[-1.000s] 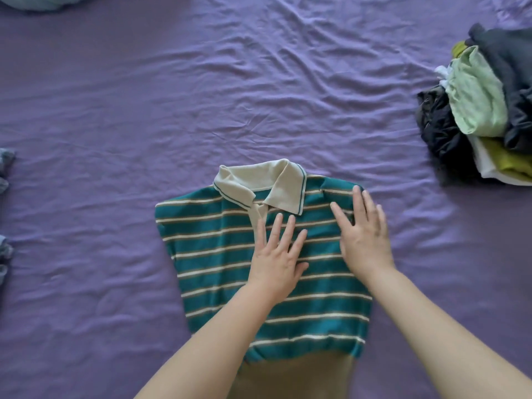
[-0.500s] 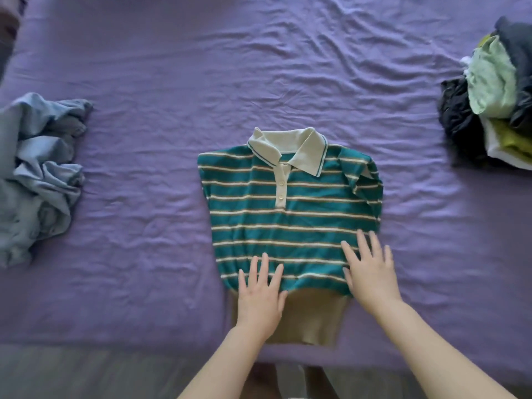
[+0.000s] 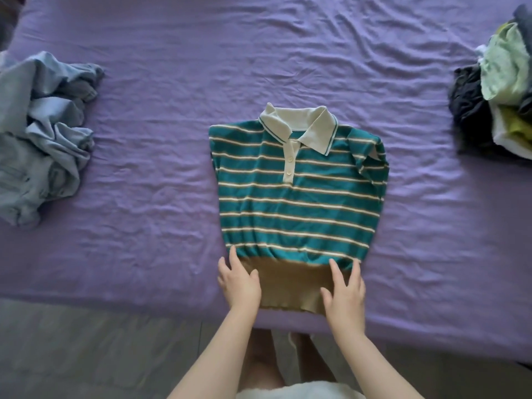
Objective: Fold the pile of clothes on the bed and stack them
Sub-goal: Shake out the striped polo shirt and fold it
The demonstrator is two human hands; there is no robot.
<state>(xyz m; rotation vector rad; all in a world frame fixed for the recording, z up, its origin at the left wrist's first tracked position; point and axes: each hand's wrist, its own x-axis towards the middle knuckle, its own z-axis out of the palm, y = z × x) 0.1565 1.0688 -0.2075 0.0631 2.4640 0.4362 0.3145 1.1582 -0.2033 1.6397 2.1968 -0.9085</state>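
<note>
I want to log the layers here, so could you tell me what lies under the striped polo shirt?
The striped polo shirt lies flat on the purple bedsheet, which shows all around it. Whatever is directly beneath the shirt, including its tucked-back sleeves, is covered and cannot be seen.
</note>
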